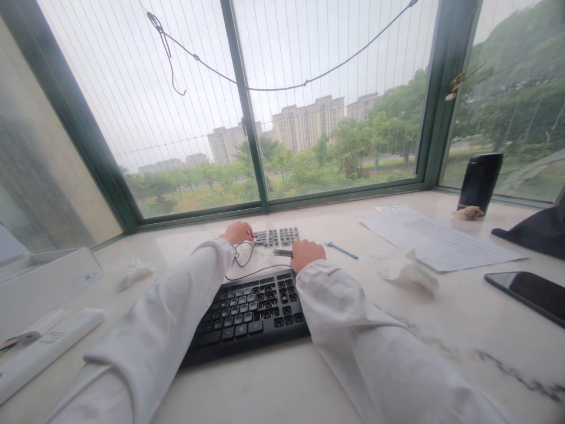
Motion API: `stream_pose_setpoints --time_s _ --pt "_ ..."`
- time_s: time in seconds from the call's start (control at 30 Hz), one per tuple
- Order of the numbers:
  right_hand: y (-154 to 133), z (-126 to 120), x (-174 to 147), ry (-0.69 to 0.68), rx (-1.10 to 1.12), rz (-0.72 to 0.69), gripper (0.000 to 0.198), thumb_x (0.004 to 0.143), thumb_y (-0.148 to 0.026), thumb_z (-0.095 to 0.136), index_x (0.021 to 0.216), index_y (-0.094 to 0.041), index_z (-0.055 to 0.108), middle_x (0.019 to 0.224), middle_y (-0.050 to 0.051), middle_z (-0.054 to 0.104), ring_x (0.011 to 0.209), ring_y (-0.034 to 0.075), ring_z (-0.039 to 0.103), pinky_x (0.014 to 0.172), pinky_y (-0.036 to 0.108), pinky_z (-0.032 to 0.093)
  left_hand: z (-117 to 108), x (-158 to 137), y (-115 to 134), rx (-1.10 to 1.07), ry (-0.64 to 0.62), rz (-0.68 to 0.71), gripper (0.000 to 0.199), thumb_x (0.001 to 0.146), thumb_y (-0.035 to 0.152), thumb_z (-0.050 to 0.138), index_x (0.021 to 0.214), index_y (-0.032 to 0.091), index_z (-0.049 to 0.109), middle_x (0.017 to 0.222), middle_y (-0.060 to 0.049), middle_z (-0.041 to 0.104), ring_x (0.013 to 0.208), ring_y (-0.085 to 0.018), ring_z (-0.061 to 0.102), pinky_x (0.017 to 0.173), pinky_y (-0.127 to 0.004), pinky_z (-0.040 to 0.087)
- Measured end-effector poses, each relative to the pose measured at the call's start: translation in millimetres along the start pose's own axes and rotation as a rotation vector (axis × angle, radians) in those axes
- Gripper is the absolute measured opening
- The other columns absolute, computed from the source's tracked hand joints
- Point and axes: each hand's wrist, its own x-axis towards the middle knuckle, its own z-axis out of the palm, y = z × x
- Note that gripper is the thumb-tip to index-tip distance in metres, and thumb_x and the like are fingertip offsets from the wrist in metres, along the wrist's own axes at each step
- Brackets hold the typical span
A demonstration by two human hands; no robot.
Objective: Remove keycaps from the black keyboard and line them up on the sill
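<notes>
My left hand [238, 232] is at the left end of rows of loose dark keycaps [277, 237] laid out near the window. Its fingers are curled together; a small reddish spot shows at the fingertips, too small to name. My right hand [308, 254] is closed around a slim dark tool [283, 252] that points left, just in front of the keycaps. Below both hands lies a black keyboard [247, 312], partly covered by my sleeves. Several of its keys on the right side lack caps. Its thin cable [258, 271] loops by my left wrist.
Right of my hand lie a blue stick-like tool [342, 251], crumpled tissue [412, 274], printed paper [436, 238] and a phone [532, 294]. A black cylinder [480, 182] stands at the back right. White boxes [53, 274] and another tissue [135, 274] are on the left.
</notes>
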Motion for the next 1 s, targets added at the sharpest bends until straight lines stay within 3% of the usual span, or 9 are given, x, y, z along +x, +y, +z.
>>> stream_pose_setpoints --time_s 0.3,1.0 --pt "0.4 1.1 0.2 -0.003 -0.009 -0.012 0.025 0.077 -0.019 0.054 0.098 -0.017 0.067 0.102 0.014 0.066 0.089 0.024 0.064 0.072 0.034 0.047 11.1 6.2 -3.6 -0.042 0.023 0.007 0.023 0.066 0.04 0.07 0.084 0.027 0.075 0.087 -0.001 0.073 0.079 -0.017 0.064 0.067 -0.024 0.046" --pt "0.5 2.4 1.0 -0.028 -0.015 -0.005 0.024 0.077 -0.021 0.055 0.097 -0.018 0.068 0.103 0.014 0.066 0.09 0.024 0.063 0.074 0.034 0.046 13.7 6.4 -3.3 -0.042 0.041 0.057 0.016 0.067 0.032 0.069 0.082 0.029 0.074 0.089 0.002 0.073 0.085 -0.017 0.064 0.074 -0.023 0.045"
